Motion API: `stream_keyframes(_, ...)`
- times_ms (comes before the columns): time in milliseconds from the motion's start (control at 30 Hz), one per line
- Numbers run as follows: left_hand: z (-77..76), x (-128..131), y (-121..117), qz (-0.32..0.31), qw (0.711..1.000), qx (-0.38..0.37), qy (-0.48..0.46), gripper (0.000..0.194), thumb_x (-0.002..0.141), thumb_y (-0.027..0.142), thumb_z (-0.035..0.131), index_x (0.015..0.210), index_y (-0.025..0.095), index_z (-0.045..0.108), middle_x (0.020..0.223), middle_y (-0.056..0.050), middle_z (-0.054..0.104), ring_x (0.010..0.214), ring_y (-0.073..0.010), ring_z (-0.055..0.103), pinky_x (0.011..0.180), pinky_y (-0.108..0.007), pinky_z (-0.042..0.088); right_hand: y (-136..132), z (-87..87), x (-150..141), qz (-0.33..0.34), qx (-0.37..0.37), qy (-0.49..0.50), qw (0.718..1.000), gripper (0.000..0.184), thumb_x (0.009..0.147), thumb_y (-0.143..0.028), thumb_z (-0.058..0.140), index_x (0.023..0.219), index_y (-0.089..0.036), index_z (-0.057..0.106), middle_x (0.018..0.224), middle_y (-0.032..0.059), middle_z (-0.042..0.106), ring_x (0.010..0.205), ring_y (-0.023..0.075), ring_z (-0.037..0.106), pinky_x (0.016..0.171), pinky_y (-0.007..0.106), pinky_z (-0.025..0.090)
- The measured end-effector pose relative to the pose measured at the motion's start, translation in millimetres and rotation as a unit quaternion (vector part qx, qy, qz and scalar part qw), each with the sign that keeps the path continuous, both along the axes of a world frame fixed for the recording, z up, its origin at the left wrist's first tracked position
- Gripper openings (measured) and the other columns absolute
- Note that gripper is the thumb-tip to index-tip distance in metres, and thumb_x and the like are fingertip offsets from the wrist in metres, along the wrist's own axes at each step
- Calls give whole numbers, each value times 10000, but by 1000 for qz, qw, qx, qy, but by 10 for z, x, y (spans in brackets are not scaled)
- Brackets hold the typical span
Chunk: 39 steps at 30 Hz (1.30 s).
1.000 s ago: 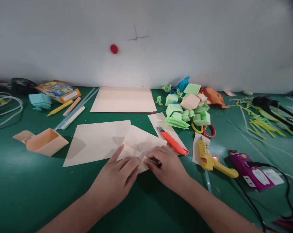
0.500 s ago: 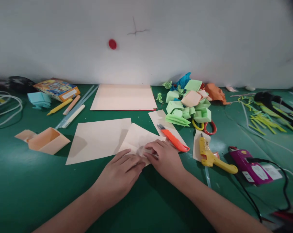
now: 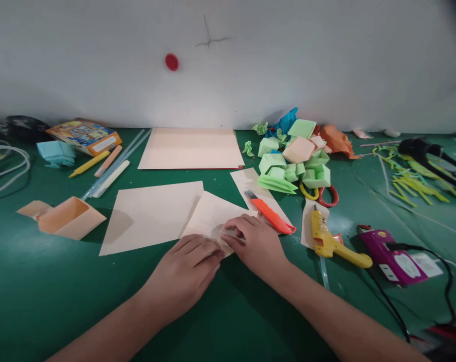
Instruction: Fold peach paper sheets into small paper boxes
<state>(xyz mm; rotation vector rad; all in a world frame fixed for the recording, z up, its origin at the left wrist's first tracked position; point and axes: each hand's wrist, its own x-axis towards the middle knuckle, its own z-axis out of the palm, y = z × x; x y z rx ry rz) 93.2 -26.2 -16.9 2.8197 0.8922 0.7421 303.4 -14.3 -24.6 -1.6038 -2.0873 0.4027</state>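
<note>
Printed box (image 3: 85, 137) — yellow marker (image 3: 89, 164) near it.

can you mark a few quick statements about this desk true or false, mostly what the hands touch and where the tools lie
1. The left hand and right hand both touch a creased pale peach paper sheet. True.
2. The left hand holds the yellow plastic glue gun. False: it lies on the green table, beyond the right hand.
3. The orange-handled metal-bladed cutter lies over a narrow pale paper strip. True.
4. The open, folded peach paper box sits at the table's right end. False: it sits on the left side.
5. A round red spot shows on the pale grey wall. True.
</note>
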Motion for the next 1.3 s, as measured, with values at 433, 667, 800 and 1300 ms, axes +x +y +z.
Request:
stream_keyframes(433,7,-15,-12,-7,1000,16,24,292,1025,152,472,1190,166,712,1141,-63,750,1039,-224,693,894,-379,595,4,13,-11,-3,-4,-10,1000,104,935,-330,706,999,-251,685,917,-1,718,825,205,619,786,364,389)
stream_keyframes(667,-23,-49,-45,-10,999,34,27,264,1015,137,490,1140,154,722,1114,-74,761,1027,-227,706,884,-373,611,4,22,-17,-4,-7,-15,1000,113,949,-345,694,1000,-244,688,931,10,727,821,205,623,807,373,395)
stream_keyframes(800,5,-67,-59,-17,999,19,25,267,1003,122,492,1133,142,725,1099,-80,760,1032,-229,708,906,-382,614,11,20,-18,-2,-3,-12,1000,119,948,-352,697,990,-241,686,958,14,730,828,202,627,843,384,400)
stream_keyframes(1300,217,-243,59,-87,993,-71,32,321,965,141,482,1125,184,757,1229,-70,759,1133,-224,712,1010,-381,595,21,31,-8,-10,-22,7,1000,100,925,-329,725,982,-256,689,983,-10,742,812,185,643,832,373,415)
